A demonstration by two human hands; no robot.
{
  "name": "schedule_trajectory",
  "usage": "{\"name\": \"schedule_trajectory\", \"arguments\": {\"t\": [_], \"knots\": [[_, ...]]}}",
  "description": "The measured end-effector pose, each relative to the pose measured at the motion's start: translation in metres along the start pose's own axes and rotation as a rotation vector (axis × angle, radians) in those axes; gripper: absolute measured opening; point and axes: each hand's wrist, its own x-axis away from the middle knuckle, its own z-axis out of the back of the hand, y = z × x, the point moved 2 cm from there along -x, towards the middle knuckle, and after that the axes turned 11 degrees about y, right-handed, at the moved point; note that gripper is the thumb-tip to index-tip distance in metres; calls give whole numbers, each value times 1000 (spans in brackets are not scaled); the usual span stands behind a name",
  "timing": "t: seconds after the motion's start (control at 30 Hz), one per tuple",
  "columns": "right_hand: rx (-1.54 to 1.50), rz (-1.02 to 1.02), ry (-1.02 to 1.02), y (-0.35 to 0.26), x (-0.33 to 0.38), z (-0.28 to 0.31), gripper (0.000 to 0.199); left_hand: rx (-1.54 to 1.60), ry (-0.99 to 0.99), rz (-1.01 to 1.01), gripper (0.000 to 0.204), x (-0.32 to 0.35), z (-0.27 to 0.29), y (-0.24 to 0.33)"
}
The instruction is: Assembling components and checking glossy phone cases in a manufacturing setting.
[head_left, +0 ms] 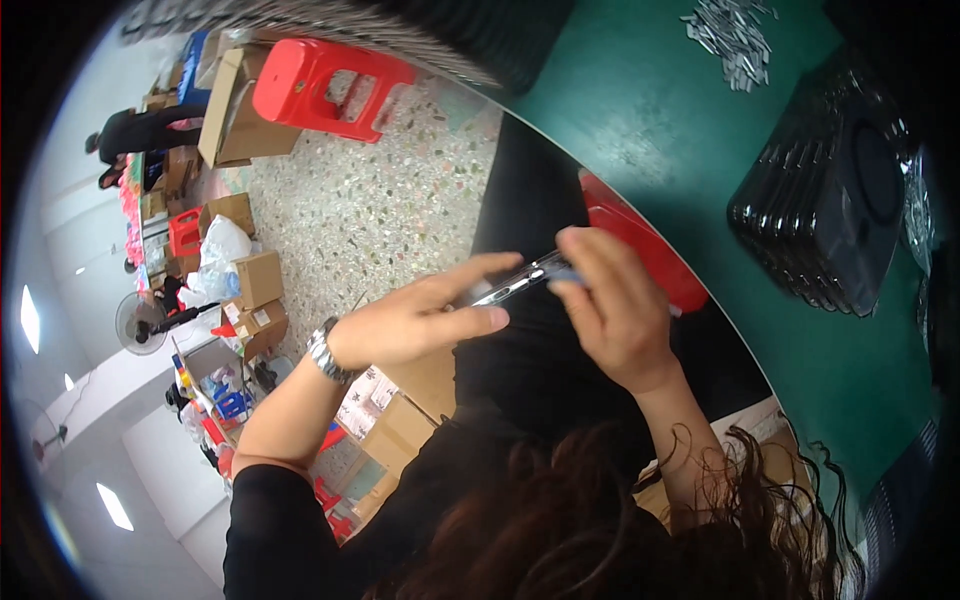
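Note:
Over my lap, my left hand (425, 312) grips one end of a thin phone case (512, 287), thumb on the near side and fingers on the far side. Its shiny edge, with small cutouts, faces up. My right hand (622, 310) pinches the other end between thumb and fingers, slightly blurred. On the green table to the right stands a stack of glossy dark phone cases (800, 215), the top one with a ring on its back. A pile of small silver pieces (735, 42) lies farther back on the table.
The green table (640, 120) has a curved edge close to my right hand. A red stool (645, 235) shows partly under it. Another red stool (335, 85) and a cardboard box (250, 115) are on the speckled floor. Several boxes, a fan (145, 322) and a person (150, 132) are at the left.

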Motion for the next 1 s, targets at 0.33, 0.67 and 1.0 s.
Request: {"name": "schedule_trajectory", "arguments": {"t": [0.33,0.67,1.0], "knots": [[406,-238,-318,113,85,17,31,-299,704,-260,77,107,5,38],[488,-233,-264,170,135,17,29,-355,1313,-883,72,178,21,151],[473,-360,-250,179,139,11,29,-1122,1185,-632,100,79,89,261]]}}
